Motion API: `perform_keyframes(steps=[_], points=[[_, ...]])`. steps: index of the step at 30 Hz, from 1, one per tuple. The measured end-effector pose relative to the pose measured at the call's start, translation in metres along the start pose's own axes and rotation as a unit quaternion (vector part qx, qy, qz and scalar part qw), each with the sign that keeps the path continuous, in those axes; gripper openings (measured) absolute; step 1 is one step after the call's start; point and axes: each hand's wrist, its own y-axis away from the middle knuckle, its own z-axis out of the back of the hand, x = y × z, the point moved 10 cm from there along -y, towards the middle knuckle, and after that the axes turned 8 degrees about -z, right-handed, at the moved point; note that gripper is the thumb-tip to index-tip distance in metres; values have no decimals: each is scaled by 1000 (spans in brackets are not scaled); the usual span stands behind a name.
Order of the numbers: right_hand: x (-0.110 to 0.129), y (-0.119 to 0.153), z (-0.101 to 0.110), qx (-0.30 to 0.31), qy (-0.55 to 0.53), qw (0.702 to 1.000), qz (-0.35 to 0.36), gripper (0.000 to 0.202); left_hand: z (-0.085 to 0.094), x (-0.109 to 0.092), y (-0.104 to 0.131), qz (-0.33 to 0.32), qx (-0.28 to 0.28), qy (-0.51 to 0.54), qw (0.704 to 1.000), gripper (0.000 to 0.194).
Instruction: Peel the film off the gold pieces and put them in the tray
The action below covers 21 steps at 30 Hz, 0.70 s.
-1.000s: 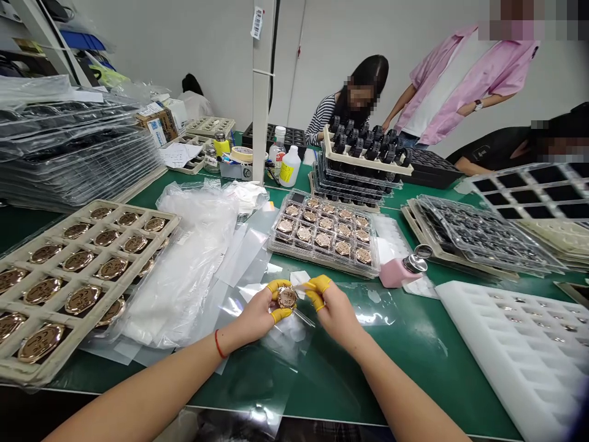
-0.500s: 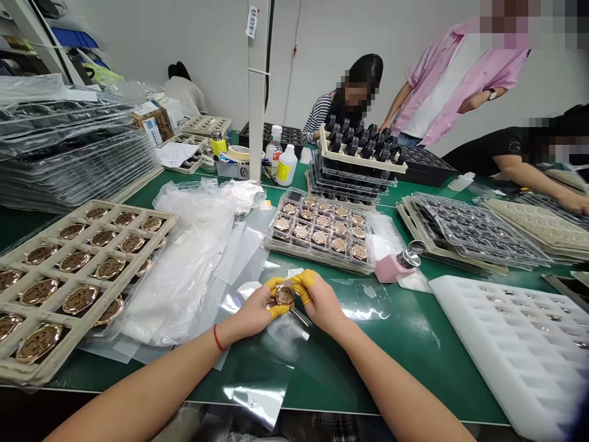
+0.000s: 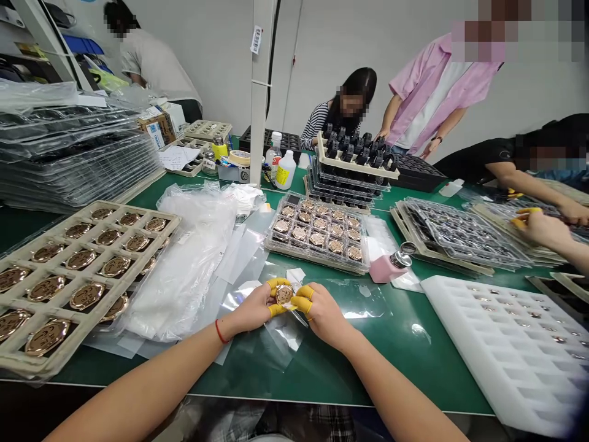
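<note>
My left hand, with yellow finger cots, holds a round rose-gold watch case by its edge, its flat face turned up. My right hand, also in yellow finger cots, has its fingers pinched together at the lower right edge of the case. A bit of thin white wipe shows at those fingertips, and a white scrap sticks up behind. Clear plastic film lies on the table below. Ahead stands a clear tray of similar watch cases.
On the left are a beige tray of watch cases and plastic bags. A pink pump bottle and a white foam tray with small metal parts stand right. Several co-workers are around; one gloved hand reaches in at right.
My right hand has come down from above the case to its lower right edge. A co-worker at the back left has risen, and another person's hand has appeared at the right.
</note>
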Motion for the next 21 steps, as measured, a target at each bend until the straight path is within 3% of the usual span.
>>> perform_keyframes(steps=[2, 5, 8, 11, 14, 17, 19, 21], points=[[-21, 6, 2, -30, -93, 993, -60, 25, 5, 2, 1, -3, -16, -19, 1000, 49], [-77, 21, 5, -109, -218, 947, -209, 26, 12, 3, 2, -11, -44, -67, 997, 50], [-113, 35, 10, -155, -165, 924, -309, 22, 10, 4, 3, -10, -41, -89, 995, 54], [-104, 34, 17, -188, -102, 926, -312, 18, 3, 3, 4, -6, -26, -74, 997, 59], [-71, 10, -2, -138, -239, 923, -268, 29, 0, 1, 3, -14, -18, -61, 998, 59], [-49, -29, -14, -74, -329, 909, -246, 36, 8, 2, 1, -26, -48, -67, 996, 58], [-58, -62, 4, -106, -311, 908, -261, 27, 18, 5, -1, -27, -81, -70, 994, 61], [-83, -100, 37, -167, -274, 904, -284, 15, 26, 7, -2, -35, -103, -59, 992, 64]])
